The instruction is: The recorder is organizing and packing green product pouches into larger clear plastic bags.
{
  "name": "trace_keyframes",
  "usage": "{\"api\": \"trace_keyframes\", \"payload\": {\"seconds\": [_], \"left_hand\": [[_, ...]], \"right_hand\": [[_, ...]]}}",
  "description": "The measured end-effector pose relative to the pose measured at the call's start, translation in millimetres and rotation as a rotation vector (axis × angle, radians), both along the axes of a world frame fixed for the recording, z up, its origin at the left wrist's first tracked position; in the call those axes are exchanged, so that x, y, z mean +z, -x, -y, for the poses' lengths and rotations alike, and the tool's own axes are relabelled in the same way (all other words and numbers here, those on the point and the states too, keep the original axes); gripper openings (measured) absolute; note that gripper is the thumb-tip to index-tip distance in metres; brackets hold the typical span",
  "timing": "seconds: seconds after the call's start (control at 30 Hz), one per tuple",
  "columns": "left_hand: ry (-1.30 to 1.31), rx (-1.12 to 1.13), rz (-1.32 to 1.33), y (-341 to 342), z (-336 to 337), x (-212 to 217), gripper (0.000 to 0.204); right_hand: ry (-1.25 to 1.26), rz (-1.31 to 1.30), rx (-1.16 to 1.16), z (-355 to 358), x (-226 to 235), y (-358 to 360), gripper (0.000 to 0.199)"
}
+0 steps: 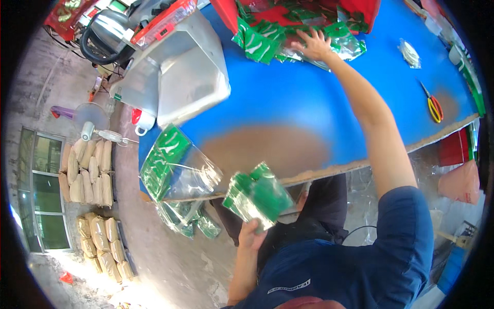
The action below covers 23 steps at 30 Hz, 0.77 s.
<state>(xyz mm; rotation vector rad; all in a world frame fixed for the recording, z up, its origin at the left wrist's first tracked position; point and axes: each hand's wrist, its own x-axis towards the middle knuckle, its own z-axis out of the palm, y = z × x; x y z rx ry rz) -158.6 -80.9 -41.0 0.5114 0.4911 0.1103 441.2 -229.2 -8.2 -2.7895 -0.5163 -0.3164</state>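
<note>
My left hand (251, 236) is closed on the lower edge of a few green and clear plastic packets (261, 195), held up in front of the table's near edge. At the far side of the table, my right hand (314, 45) rests with spread fingers on a heap of similar green packets (262, 44). That heap spills out of a red bin (224, 14) lying at the back. Left of my left hand, a larger green and clear plastic bag (172, 154) lies on the table's near left corner. More green packets (188, 219) hang below that corner.
The blue table top (267, 95) has a worn brown patch near me. A translucent plastic box (193, 85) stands at the left, beside a white mug (145, 123) and a kettle (108, 33). Scissors (435, 107) and a small clear packet (410, 54) lie at the right.
</note>
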Motion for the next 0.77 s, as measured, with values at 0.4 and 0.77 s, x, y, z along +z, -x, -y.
{"api": "trace_keyframes", "payload": {"seconds": [0.4, 0.77], "left_hand": [[-0.097, 0.009, 0.012, -1.3, -22.9, -4.3, 0.077], [0.014, 0.023, 0.092, -9.8, -10.6, -5.7, 0.068]], "right_hand": [[0.018, 0.017, 0.31, 34.9, 1.0, 221.5, 0.069], [-0.076, -0.186, 0.893, 37.4, 21.5, 368.6, 0.066]]}}
